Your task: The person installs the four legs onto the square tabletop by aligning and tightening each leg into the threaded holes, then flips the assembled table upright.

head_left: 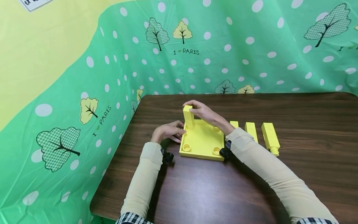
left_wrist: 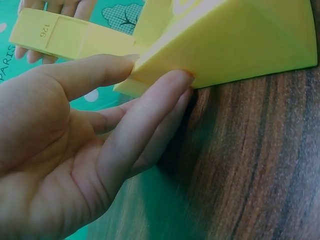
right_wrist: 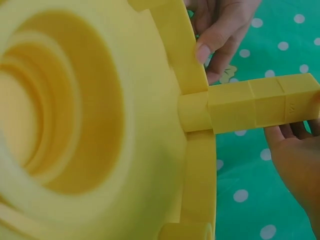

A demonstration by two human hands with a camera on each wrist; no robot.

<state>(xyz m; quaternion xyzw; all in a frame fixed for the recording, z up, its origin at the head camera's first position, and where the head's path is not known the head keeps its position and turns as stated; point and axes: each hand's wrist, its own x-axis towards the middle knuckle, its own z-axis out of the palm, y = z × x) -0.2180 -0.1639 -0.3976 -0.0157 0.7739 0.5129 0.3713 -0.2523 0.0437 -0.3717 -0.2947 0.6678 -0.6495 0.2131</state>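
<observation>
While gripping the top of an upright yellow block [head_left: 188, 115] with the right hand [head_left: 205, 112], thumb tip against one side, also rests the left hand [head_left: 169, 130], fingers fairly straight, thumb and fingertips touching the outer left wall of a shallow yellow tray [head_left: 202, 137]. Got that block standing at the tray's far-left corner, round end down, though honestly can't tell how deep in. Can read "126" on it from the left wrist, btw. Moving out, shows round sockets at the other corners: a near-left socket [head_left: 186, 147], a near-right socket [head_left: 216, 151] and a far-right socket [head_left: 216, 128] partly behind the right wrist. Off to the tray's right, has three spare blocks [head_left: 270, 137] in a loose row, the rightmost with its stepped peg [head_left: 274, 151] facing the near side, the other two partly covered by the right arm. All on a dark wood table [head_left: 195, 186], backed by green dotted cloth [head_left: 223, 46] with trees and "PARIS" lettering.
</observation>
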